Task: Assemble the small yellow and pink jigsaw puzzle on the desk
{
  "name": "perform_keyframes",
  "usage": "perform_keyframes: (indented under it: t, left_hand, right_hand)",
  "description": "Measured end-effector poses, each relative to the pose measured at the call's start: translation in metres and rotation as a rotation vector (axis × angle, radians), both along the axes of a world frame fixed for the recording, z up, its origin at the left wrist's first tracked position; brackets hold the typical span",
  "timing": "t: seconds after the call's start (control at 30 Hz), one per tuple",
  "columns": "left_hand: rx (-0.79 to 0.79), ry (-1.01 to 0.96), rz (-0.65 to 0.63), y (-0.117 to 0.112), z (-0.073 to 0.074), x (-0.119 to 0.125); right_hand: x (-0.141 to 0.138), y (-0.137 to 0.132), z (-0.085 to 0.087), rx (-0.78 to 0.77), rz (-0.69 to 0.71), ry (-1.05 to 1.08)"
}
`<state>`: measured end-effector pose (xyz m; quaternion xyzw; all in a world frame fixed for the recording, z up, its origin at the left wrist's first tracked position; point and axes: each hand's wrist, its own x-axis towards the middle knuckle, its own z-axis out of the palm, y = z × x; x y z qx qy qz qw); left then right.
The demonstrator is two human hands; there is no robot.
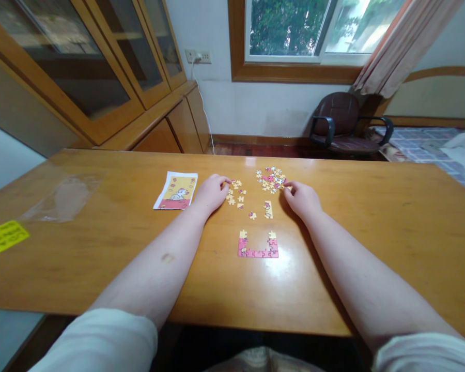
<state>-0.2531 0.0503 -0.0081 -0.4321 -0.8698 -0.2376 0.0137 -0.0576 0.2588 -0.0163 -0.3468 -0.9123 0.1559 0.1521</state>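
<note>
Resting both forearms on the long wooden desk (372, 206), I set my left grip (211, 194) against the small scatter of yellow jigsaw pieces (236, 195), fingertips curled toward them; whether they pinch one I cannot tell. My right grip (303, 199) touches the near right edge of the far heap of pink and yellow jigsaw pieces (270, 179), fingers drawn together, hold unclear. Near me lies the half-built pink U-shaped puzzle border (258, 252). Just left of my left grip sits the printed picture card (176, 190); farther left, a clear plastic bag (64, 196).
</note>
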Motion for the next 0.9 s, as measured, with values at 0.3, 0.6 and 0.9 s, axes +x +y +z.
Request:
perform_keyframes:
  t: [0.3,0.6,0.9]
  left_hand:
    - [-0.26,0.232,-0.169,0.022,-0.003,0.023]
    - [-0.187,0.124,-0.139,0.023,-0.003,0.019]
    - [-0.038,-0.331,-0.164,0.022,0.02,0.057]
  right_hand:
    - [-0.001,-0.002,-0.008,-0.008,0.232,0.15]
    - [-0.002,-0.002,-0.01,-0.023,0.26,0.2]
    - [-0.002,-0.001,-0.011,-0.051,0.247,0.208]
